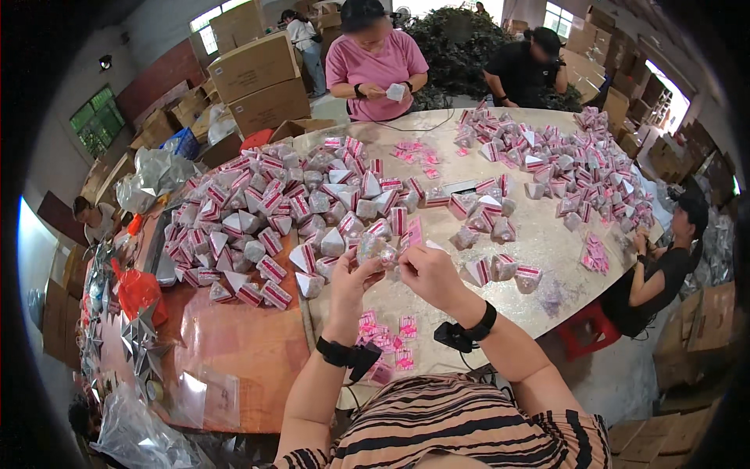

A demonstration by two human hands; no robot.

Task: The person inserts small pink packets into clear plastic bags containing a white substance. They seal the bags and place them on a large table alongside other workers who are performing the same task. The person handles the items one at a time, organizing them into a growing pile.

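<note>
Above the near part of the table, my left hand [356, 280] is closed round a glittery cake-slice ornament [373, 248]. My right hand [431, 275] is pinched at the ornament's right end; whatever its fingertips hold is hidden. A pink card [412, 232] shows just beyond those fingertips. Many wedge-shaped ornaments [269, 205], striped pink and white with sparkly sides, are heaped beyond and left of my hands. Several more ornaments [504, 268] stand to the right. Small pink cards [383, 336] lie scattered below my wrists.
Another ornament heap [539, 160] covers the table's far right, with pink cards [595, 254] near it. A person in pink [375, 66] holds a white piece across the table. Another person [664, 273] works at the right edge. Orange plastic [139, 291] and silver stars [141, 348] lie left.
</note>
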